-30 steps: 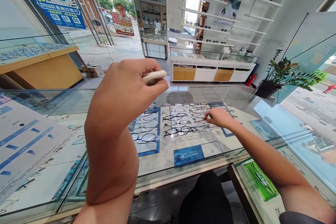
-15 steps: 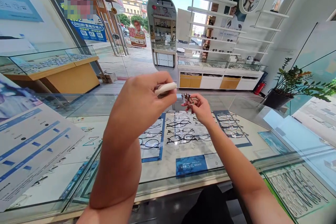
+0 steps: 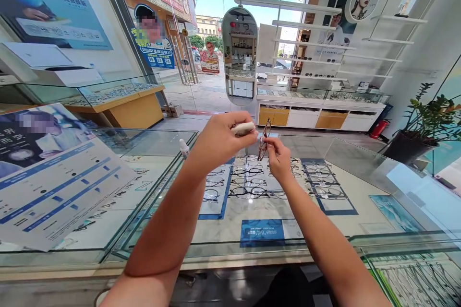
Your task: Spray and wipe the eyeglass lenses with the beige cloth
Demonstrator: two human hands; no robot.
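Observation:
My left hand point(image 3: 221, 141) is raised over the glass display counter point(image 3: 324, 244), fingers closed on a folded white cloth point(image 3: 243, 128). Just to its right, my right hand point(image 3: 278, 153) pinches a pair of brown-framed glasses point(image 3: 264, 141), held upright and edge-on between the two hands. The cloth almost touches the frame. Below both hands, rows of dark-framed glasses point(image 3: 248, 182) lie on a tray inside the case.
A blue and white price card point(image 3: 266, 231) lies in the case near me. A large poster point(image 3: 46, 172) rests on the counter at left, with a small white bottle point(image 3: 184, 147) behind it. More display cases, a standing mirror point(image 3: 239, 53) and a potted plant point(image 3: 428, 120) stand beyond.
My right hand picked a pair of glasses out of the tray and lifted it up beside the cloth in my left hand. My view tilted up and left.

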